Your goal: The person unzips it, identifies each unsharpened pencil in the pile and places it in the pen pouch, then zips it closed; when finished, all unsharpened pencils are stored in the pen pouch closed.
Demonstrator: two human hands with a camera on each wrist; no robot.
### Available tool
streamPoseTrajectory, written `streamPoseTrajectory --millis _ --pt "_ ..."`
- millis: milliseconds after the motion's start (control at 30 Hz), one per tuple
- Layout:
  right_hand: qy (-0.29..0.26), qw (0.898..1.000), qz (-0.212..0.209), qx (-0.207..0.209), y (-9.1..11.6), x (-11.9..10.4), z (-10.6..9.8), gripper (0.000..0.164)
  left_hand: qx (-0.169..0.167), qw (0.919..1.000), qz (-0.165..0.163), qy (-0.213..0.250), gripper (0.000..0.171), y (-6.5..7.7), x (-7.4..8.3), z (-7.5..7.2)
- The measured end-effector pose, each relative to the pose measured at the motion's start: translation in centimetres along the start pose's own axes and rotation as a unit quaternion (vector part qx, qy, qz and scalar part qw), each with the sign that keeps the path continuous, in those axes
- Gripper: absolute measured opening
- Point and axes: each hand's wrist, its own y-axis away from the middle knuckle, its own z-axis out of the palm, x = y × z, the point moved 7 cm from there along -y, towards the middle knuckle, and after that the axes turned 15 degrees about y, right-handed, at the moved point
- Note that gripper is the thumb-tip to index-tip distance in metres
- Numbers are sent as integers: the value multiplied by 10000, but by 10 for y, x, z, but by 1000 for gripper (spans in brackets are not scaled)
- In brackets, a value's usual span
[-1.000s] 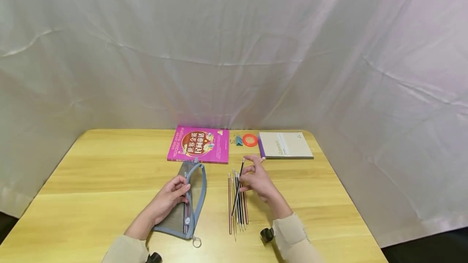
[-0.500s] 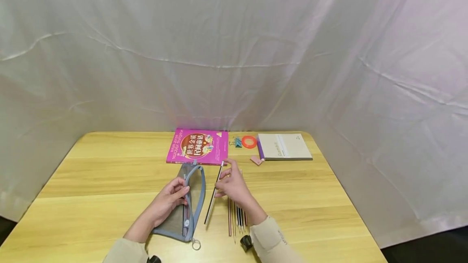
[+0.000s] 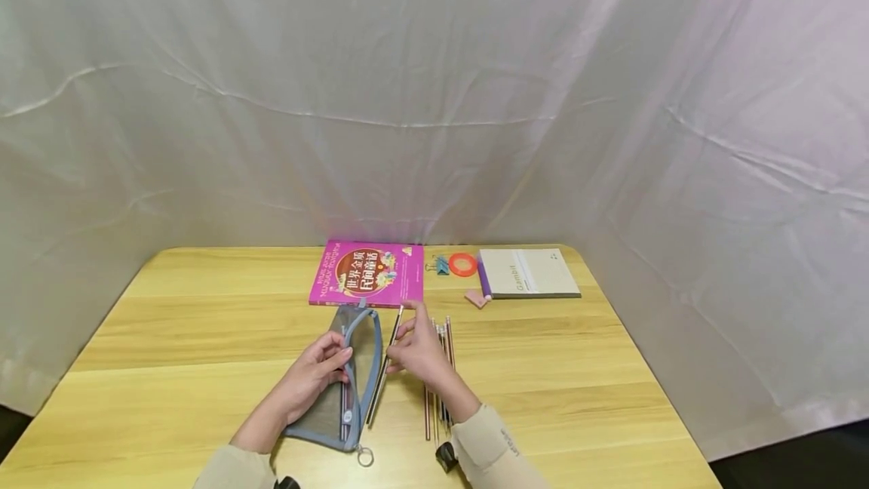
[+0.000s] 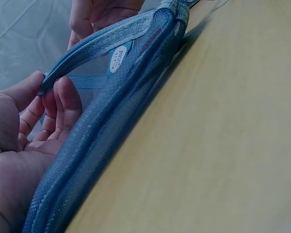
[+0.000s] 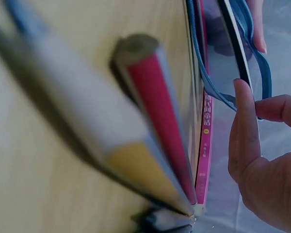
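A blue-trimmed grey mesh pencil case (image 3: 315,419) lies unzipped on the table. My left hand (image 3: 314,372) pinches one zip edge between thumb and fingers, seen closely in the left wrist view, where the blue edging (image 4: 104,41) is lifted. Through the mesh, some pencils inside show. A black-and-white striped pencil (image 3: 377,396) is pinched in my right hand (image 3: 422,353), slanting just right of the case's mouth. In the right wrist view that pencil (image 5: 237,46) appears against the blue opening. Several loose pencils (image 3: 427,417) lie below and beside my right hand, which partly hides them.
Behind the case lies a pink book (image 3: 407,285). A blue binder clip (image 3: 442,266), an orange ring (image 3: 463,265), a pink eraser (image 3: 476,298), a purple marker (image 3: 484,278) and a notebook (image 3: 550,274) sit along the back. Fabric walls surround the wooden table.
My right hand has carried the striped pencil left from the loose pencils to the case's opening. The pink eraser came into view once that hand moved off. My left hand has stayed put.
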Motion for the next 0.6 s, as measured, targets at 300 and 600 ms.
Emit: streamPoseTrajectory --millis 300,600 --pt "328 9990 51 -301 2 -1 15 88 -28 10000 62 -3 12 -2 1 -1" --pt "314 9978 58 -577 5 -2 30 85 13 10000 15 -31 10 0 -1 -1"
